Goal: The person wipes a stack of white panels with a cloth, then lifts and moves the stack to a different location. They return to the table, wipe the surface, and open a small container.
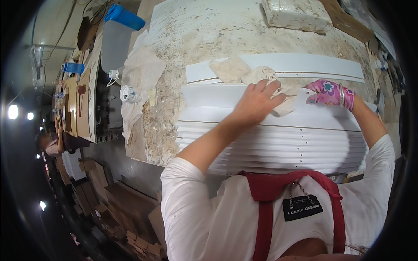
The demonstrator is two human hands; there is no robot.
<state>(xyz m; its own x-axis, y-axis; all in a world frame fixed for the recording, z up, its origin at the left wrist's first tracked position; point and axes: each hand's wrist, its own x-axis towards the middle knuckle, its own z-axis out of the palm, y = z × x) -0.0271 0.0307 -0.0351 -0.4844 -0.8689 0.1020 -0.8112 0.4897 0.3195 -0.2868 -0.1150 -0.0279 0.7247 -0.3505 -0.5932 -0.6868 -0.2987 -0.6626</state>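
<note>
My bare left hand (260, 101) is closed over a crumpled beige cloth (230, 69), pressing it onto a white panel (213, 99). The cloth spreads to both sides of my fingers and over the panel's far edge. My right hand (328, 93), in a pink flowered glove with a bangle at the wrist, grips the same panel near its far edge; the panel hides part of its fingers. Under and in front of it lies a row of overlapping white panels (252, 150) with small dark holes. Another white strip (313, 65) lies just beyond.
The worktable (196, 30) is pale and stained. On its left lie a plastic sheet (146, 65) and a white round container (127, 93). A wrapped block (296, 15) sits at the back, a blue bottle (125, 17) at the far left. Another person (54, 145) is at a left-hand bench.
</note>
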